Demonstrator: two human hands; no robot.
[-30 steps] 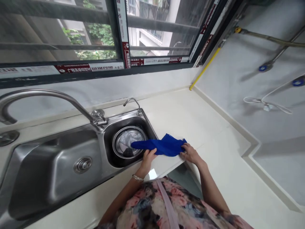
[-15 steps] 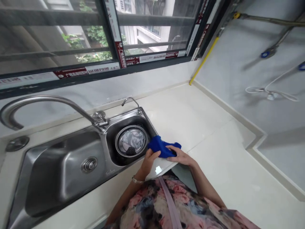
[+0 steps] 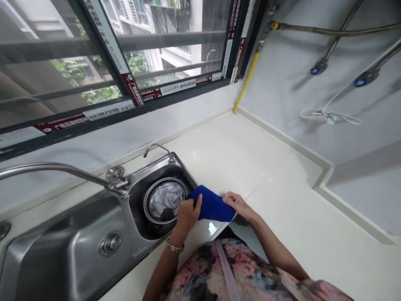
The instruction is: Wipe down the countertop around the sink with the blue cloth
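Left hand [image 3: 188, 214] and right hand [image 3: 238, 205] grip a blue fabric cloth [image 3: 214, 207] by the cream counter's [image 3: 225, 163] front edge, seemingly straightening it, next needing even tension.

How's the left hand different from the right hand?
The left hand has a bracelet at its wrist; the right hand has a bare wrist. The left hand grips the left part of the blue cloth, near the strainer; the right hand grips its right end, farther from the strainer. Both hold the same cloth.
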